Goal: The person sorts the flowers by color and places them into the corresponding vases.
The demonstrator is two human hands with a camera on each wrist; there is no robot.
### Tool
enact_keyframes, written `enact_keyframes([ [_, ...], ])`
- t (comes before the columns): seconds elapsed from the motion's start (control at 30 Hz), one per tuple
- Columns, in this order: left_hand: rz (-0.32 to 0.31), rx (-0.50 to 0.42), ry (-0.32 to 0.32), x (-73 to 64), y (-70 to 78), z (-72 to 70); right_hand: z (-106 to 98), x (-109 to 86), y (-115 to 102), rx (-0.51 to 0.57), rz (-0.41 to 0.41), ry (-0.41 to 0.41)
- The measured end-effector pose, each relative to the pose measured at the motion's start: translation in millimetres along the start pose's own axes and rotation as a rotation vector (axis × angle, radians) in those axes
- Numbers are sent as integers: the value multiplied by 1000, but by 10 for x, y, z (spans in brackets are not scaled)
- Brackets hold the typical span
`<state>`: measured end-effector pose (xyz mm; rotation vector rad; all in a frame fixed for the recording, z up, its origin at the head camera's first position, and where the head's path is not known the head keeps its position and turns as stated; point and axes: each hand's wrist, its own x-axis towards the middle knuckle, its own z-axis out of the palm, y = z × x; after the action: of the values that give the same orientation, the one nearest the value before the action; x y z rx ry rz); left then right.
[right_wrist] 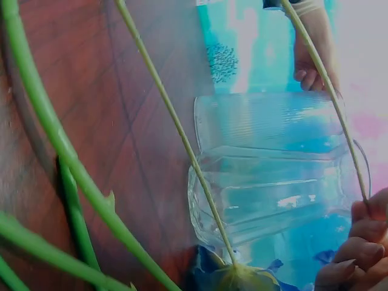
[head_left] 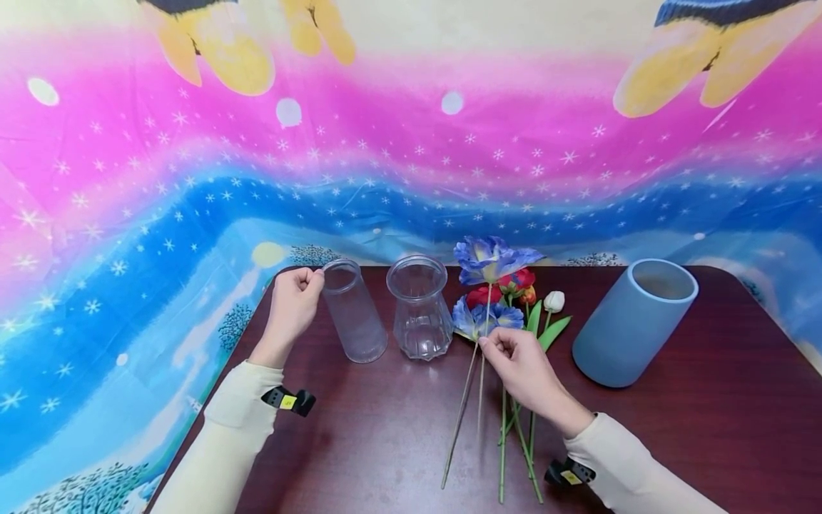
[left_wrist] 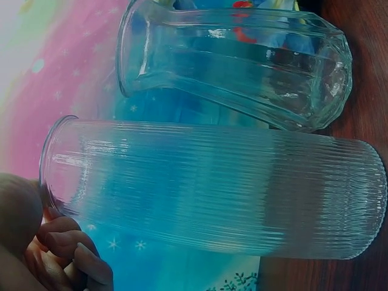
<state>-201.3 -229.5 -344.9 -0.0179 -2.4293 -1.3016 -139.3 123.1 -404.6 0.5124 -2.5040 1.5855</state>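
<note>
My left hand (head_left: 292, 303) pinches the rim of a tall ribbed glass vase (head_left: 359, 325) between thumb and fingers. The left wrist view shows that vase (left_wrist: 212, 188) from the side, with the fingers at its lip. In my right hand (head_left: 529, 371), thumb and fingertips hold the thin stem of a blue artificial flower (head_left: 491, 260), its bloom raised. A second blue flower (head_left: 472, 321) lies on the table just behind that stem. Beyond it are red flowers (head_left: 516, 280) and a white tulip (head_left: 554, 301), whose green stems point toward me.
A flared clear glass vase (head_left: 420, 321) stands between the ribbed vase and the flowers. On the right is a blue-grey opaque vase (head_left: 629, 328). All stand on a dark red-brown table (head_left: 719, 428), with a printed cloth (head_left: 398, 143) hanging behind it.
</note>
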Motion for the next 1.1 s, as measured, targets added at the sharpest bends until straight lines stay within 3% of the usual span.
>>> enact_keyframes([
  [0.7,-14,8,2,-1,7,-11,106,57,-87,342,-38,356],
  [1.1,-11,16,2,5,2,-16,144,114,-149,482,-183,578],
])
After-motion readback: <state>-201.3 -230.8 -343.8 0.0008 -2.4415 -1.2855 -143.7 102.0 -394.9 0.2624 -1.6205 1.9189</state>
